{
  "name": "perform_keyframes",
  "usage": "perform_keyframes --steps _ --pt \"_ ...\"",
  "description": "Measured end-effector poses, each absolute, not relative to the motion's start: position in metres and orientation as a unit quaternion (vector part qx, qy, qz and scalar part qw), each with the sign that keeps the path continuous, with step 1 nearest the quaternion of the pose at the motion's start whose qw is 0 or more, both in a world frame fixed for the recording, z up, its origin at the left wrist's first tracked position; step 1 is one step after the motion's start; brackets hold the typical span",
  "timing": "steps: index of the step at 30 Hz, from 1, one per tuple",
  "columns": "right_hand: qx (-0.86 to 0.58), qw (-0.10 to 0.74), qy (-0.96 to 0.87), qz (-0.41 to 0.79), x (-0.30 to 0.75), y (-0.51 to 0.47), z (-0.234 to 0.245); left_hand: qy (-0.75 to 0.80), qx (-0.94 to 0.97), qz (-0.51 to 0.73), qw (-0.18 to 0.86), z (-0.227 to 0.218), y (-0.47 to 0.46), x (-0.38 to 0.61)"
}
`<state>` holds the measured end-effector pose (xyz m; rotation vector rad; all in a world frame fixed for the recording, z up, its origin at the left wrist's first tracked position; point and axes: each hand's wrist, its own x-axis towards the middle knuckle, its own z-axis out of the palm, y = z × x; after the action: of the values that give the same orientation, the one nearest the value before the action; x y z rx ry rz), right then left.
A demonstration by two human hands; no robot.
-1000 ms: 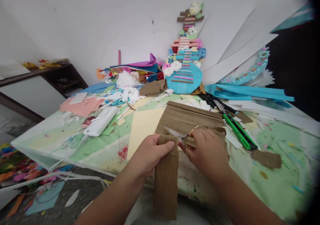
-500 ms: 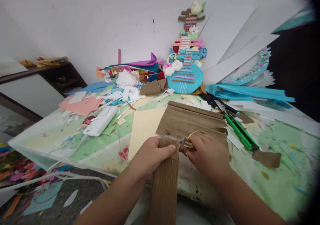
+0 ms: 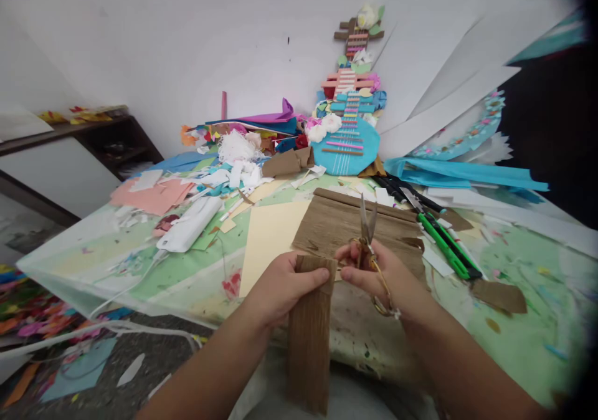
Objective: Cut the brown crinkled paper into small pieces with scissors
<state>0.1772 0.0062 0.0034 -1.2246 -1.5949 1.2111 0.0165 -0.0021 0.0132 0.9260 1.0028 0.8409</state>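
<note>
My left hand [image 3: 279, 289] pinches the top of a long strip of brown crepe paper [image 3: 311, 339] that hangs down over the table's near edge. My right hand [image 3: 380, 278] grips gold-handled scissors [image 3: 367, 233], blades slightly apart and pointing away from me, just right of the strip. Behind both hands a larger sheet of brown crepe paper [image 3: 355, 224] lies flat on the table, with a cream paper sheet [image 3: 271, 233] to its left.
Green utility knives [image 3: 443, 239] and black pens lie to the right, with a brown scrap [image 3: 499, 295] beyond. A white device [image 3: 189, 224], pink paper [image 3: 152, 195] and scraps lie left. A paper guitar [image 3: 348, 127] leans on the wall. Litter covers the floor at left.
The scissors, which lay sideways at the strip's top edge, have swung up with blades pointing away. The strip now hangs apart from the larger sheet in my left hand.
</note>
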Motion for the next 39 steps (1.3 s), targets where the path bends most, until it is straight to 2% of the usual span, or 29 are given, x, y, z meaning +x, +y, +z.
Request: perform_keyframes --steps 2,6,9,11,13,14,15,18,20,22,25,27,29,33,36,39 --pt "-0.455 0.404 -0.597 0.522 0.174 0.006 0.000 0.434 0.437 0.379 0.691 0.010 -0.002 0.020" --pt "-0.486 0.457 -0.537 0.515 0.171 0.009 -0.004 0.475 0.488 0.352 0.642 0.006 0.005 0.009" --pt "-0.471 0.517 -0.479 0.530 0.171 0.014 -0.004 0.554 0.591 0.276 0.517 0.006 0.025 -0.022" --pt "-0.458 0.533 -0.453 0.549 0.170 0.017 -0.005 0.627 0.622 0.256 0.393 0.009 0.040 -0.044" --pt "-0.446 0.538 -0.445 0.560 0.166 0.019 -0.008 0.670 0.623 0.283 0.288 0.014 0.049 -0.055" --pt "-0.436 0.542 -0.446 0.564 0.164 0.019 -0.009 0.663 0.629 0.300 0.273 0.018 0.050 -0.054" --pt "-0.423 0.547 -0.448 0.567 0.161 0.019 -0.010 0.643 0.629 0.323 0.294 0.020 0.048 -0.050" --pt "-0.391 0.559 -0.471 0.559 0.154 0.019 -0.013 0.497 0.623 0.306 0.520 0.024 0.039 -0.020" --pt "-0.422 0.541 -0.512 0.517 0.157 0.020 -0.012 0.424 0.599 0.309 0.605 0.022 0.036 -0.001" --pt "-0.511 0.476 -0.582 0.417 0.168 0.021 -0.008 0.451 0.561 0.333 0.609 0.018 0.040 0.009" --pt "-0.647 0.296 -0.686 0.149 0.196 0.027 -0.003 0.484 0.548 0.321 0.603 0.012 0.051 0.009" --pt "-0.650 0.197 -0.734 -0.003 0.213 0.030 0.000 0.482 0.552 0.286 0.617 0.009 0.057 0.007" --pt "-0.632 0.163 -0.756 -0.050 0.223 0.032 0.002 0.485 0.551 0.259 0.628 0.007 0.060 0.007" --pt "-0.580 0.181 -0.792 -0.067 0.215 0.028 0.007 0.496 0.541 0.234 0.637 0.008 0.056 0.013" --pt "-0.451 0.243 -0.850 -0.121 0.199 0.021 0.009 0.482 0.536 0.234 0.652 0.011 0.052 0.016" --pt "-0.335 0.270 -0.892 -0.140 0.189 0.015 0.008 0.450 0.522 0.246 0.681 0.012 0.048 0.017"
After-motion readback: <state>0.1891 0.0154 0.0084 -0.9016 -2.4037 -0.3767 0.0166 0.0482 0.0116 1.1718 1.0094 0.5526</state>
